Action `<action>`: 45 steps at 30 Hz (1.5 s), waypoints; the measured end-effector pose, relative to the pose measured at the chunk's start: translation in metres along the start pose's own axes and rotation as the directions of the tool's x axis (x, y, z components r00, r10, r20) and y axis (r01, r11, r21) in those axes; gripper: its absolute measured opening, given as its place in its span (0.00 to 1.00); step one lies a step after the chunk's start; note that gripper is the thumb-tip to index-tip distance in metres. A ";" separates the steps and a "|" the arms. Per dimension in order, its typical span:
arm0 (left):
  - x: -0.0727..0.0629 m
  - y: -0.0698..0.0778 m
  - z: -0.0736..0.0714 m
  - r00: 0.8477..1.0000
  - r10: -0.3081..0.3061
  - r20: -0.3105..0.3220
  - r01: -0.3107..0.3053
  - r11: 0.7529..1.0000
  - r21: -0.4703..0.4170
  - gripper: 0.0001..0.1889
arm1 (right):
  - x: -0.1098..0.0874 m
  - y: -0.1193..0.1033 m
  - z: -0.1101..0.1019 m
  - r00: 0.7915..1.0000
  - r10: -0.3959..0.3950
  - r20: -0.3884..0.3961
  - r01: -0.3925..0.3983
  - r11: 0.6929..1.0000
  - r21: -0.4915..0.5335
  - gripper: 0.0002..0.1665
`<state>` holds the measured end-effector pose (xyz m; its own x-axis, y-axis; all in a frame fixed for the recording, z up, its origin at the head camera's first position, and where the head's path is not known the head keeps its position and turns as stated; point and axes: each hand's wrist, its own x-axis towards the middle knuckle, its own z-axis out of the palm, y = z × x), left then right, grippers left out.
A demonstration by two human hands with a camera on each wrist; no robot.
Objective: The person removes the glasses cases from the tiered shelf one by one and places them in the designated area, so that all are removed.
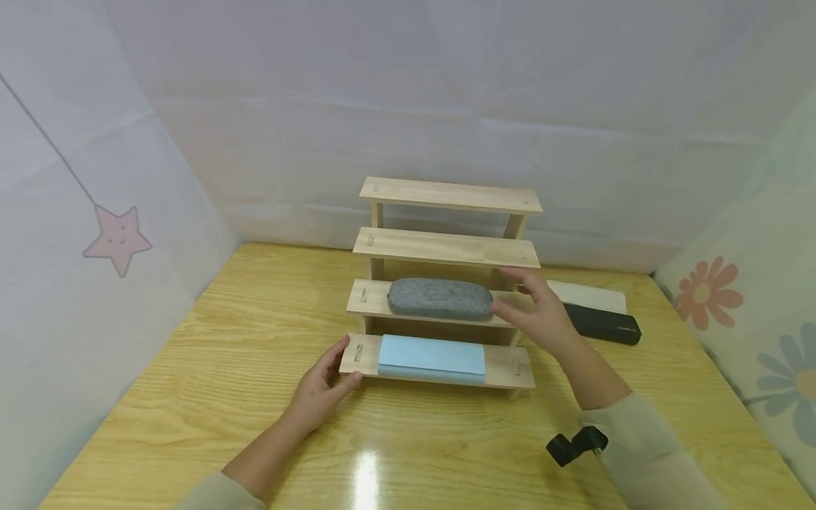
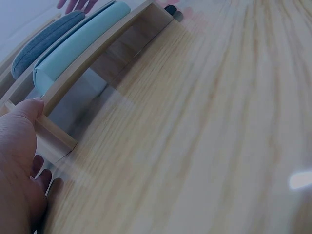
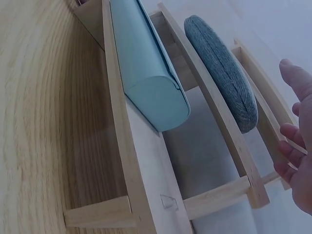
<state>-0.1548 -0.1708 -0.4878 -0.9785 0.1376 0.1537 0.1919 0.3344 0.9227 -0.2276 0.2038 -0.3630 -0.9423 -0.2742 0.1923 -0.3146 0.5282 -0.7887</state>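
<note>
Nearest the camera, both hands are at a stepped wooden rack [image 1: 446,248] on the bench [image 1: 255,397]. Left hand [image 1: 321,389] rests open against the left end of the bottom step, thumb on its edge, gripping nothing. Right hand [image 1: 542,312] hovers open just right of the grey case [image 1: 440,298], fingers relaxed; whether a fingertip touches the case I cannot tell.

Judging by how things lie, two cases are already shelved: the blue case [image 1: 431,358] on the lowest step between the hands, the grey one on the step above, both lying flat lengthwise. The two upper steps hold nothing. Beyond the right hand, a black case [image 1: 602,324] and a white case [image 1: 589,294] lie on the bench beside the rack, seemingly still to be placed.
</note>
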 end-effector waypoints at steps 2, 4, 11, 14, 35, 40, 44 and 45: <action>-0.001 0.000 0.000 1.000 -0.005 0.003 0.005 1.000 -0.007 0.38 | 0.001 -0.001 0.003 1.000 -0.001 0.013 0.001 1.000 0.004 0.40; -0.001 -0.001 0.000 1.000 -0.005 0.007 0.005 1.000 -0.015 0.38 | 0.002 -0.003 0.005 1.000 -0.006 0.024 0.006 1.000 -0.001 0.41; 0.000 -0.004 0.000 1.000 0.000 0.010 0.000 0.999 -0.034 0.38 | 0.010 -0.008 0.014 0.996 -0.073 0.049 0.075 0.996 -0.049 0.39; 0.000 -0.003 0.000 1.000 -0.004 0.013 0.004 0.999 -0.043 0.38 | 0.014 -0.010 0.018 0.995 -0.078 0.063 0.082 0.994 -0.066 0.39; 0.000 0.001 0.000 1.000 0.003 0.014 -0.003 0.999 -0.049 0.37 | 0.032 -0.015 0.039 0.989 -0.055 0.139 0.067 0.994 -0.085 0.40; 0.001 0.000 0.000 1.000 -0.006 0.015 0.006 0.999 -0.036 0.38 | 0.035 -0.014 0.041 0.988 -0.040 0.151 0.054 0.994 -0.093 0.41; 0.001 -0.001 0.000 1.000 -0.008 0.007 0.008 1.000 -0.013 0.37 | 0.036 -0.014 0.042 0.987 -0.023 0.157 0.038 0.994 -0.099 0.42; 0.001 -0.001 0.000 1.000 -0.007 0.004 0.007 1.000 -0.013 0.37 | 0.036 -0.015 0.042 0.987 -0.022 0.157 0.038 0.994 -0.100 0.42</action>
<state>-0.1561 -0.1711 -0.4888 -0.9795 0.1392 0.1455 0.1838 0.3227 0.9285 -0.2524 0.1519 -0.3692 -0.9055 -0.4084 0.1154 -0.3601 0.5954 -0.7182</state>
